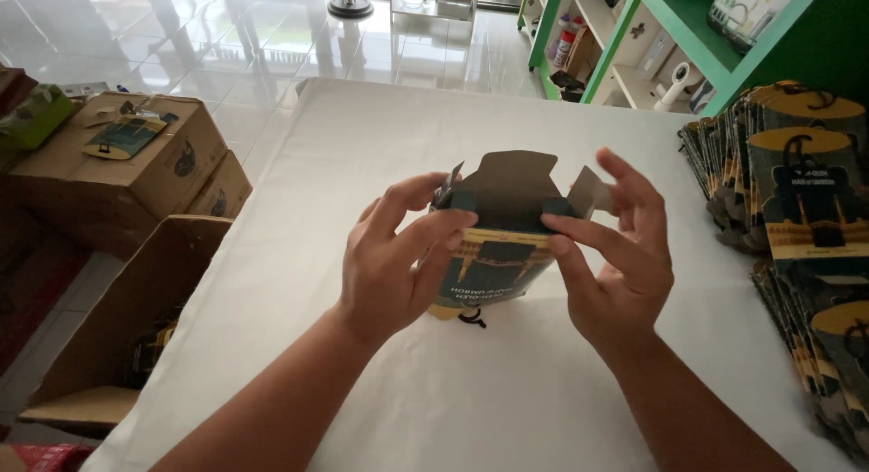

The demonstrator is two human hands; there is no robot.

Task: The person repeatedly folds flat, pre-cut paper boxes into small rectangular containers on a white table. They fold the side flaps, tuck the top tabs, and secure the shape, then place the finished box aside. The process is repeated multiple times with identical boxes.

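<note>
Box: small printed cardboard box (496, 255), dark teal with yellow trim, held upright above the middle of the white table (362, 164), its top open.
Flaps: one tall flap stands up at the far side; a small side flap sticks out at each end, left and right.
Left hand: left hand (394, 259) wraps the box's left side, fingers curled across its near face, forefinger lying along the top edge.
Right hand: right hand (615, 255) clamps the right side, thumb on the near top edge, fingers spread behind the right side flap.
Step in hand: by the look of it, the box is formed and its top is being closed; no flap is folded down yet.
Next move calls for: probably pressing both side flaps inward first, then bringing the tall flap over, while the box is kept square.
Right of table: stacks of flat printed boxes (797, 200).
Left, on floor: brown cartons (136, 164).
</note>
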